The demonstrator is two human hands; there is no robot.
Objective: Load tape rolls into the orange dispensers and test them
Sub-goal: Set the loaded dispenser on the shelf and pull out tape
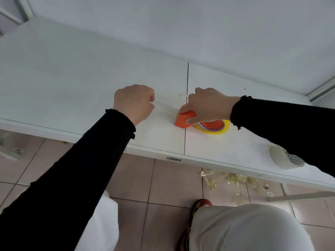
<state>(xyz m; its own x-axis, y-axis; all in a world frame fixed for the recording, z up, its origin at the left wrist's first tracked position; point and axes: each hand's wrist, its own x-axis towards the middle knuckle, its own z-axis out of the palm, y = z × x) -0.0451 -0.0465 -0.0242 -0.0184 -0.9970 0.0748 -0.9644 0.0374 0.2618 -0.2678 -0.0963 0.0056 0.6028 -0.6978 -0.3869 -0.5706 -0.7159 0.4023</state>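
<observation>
your right hand [208,104] is gripping the blocky orange dispenser [184,119] on the smooth white table [72,84]; your left hand [134,102] is pinching clear, glossy tape [165,110].

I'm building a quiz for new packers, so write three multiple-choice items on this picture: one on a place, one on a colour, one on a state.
1. Where does the spare tape roll lie?
A. On the floor
B. On the white table near its front edge, under the right sleeve
C. On top of the dispenser

2. What colour is the dispenser?
A. Orange
B. Blue
C. Green

3. What is the left hand doing?
A. Resting open and flat
B. Holding a pair of scissors
C. Closed on the end of a clear tape strip

Answers: 1 B, the pale roll sits by the table's near edge, partly hidden by the sleeve. 2 A, the body under the right hand is orange, with a yellowish loaded roll. 3 C, the strip stretches from the dispenser to the closed fist.
</observation>
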